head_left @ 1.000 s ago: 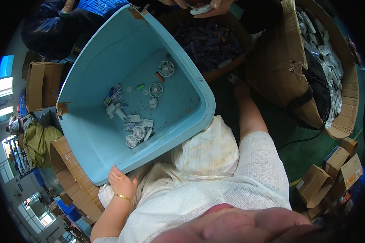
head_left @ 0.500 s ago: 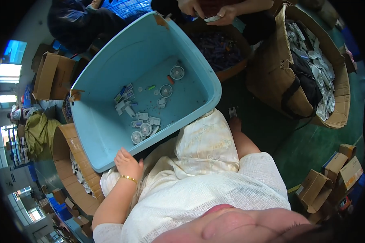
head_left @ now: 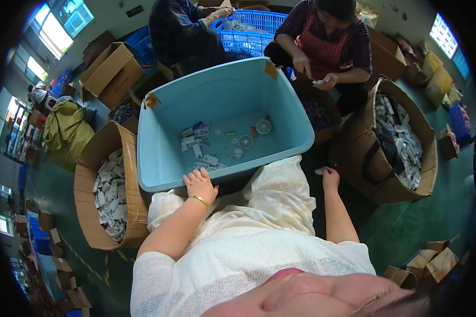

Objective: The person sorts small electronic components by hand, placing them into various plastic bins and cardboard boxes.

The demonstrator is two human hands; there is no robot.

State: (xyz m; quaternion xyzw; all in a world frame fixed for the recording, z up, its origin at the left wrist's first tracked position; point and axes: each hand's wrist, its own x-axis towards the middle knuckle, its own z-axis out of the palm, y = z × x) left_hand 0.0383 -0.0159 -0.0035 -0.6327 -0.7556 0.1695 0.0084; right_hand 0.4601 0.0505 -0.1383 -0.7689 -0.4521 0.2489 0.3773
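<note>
A large light-blue plastic bin point(head_left: 148, 164) stands in front of my knees. My left hand point(head_left: 200, 185), with a gold bracelet at the wrist, rests on the bin's near rim, fingers apart and thumb out to the side. On the bin floor lie several white plastic device parts point(head_left: 197, 150), two round fan grilles point(head_left: 245, 142), a small green piece point(head_left: 231, 133) and an orange piece point(head_left: 253, 132). Down by my right side, my right hand point(head_left: 330, 178) pinches a small white plastic piece point(head_left: 319, 171); its exact kind is unclear.
A carton of white plastic parts point(head_left: 82, 211) stands left of the bin, another carton point(head_left: 349, 164) with pale parts and a black bag to its right. Across the bin, one person point(head_left: 185, 42) sits near a blue basket point(head_left: 248, 45); another person's hands point(head_left: 328, 80) hold a white part.
The view has tilted up, bringing the co-workers and left carton further in. My right hand has come into clear sight, holding the white piece. My left hand stays at the rim.
</note>
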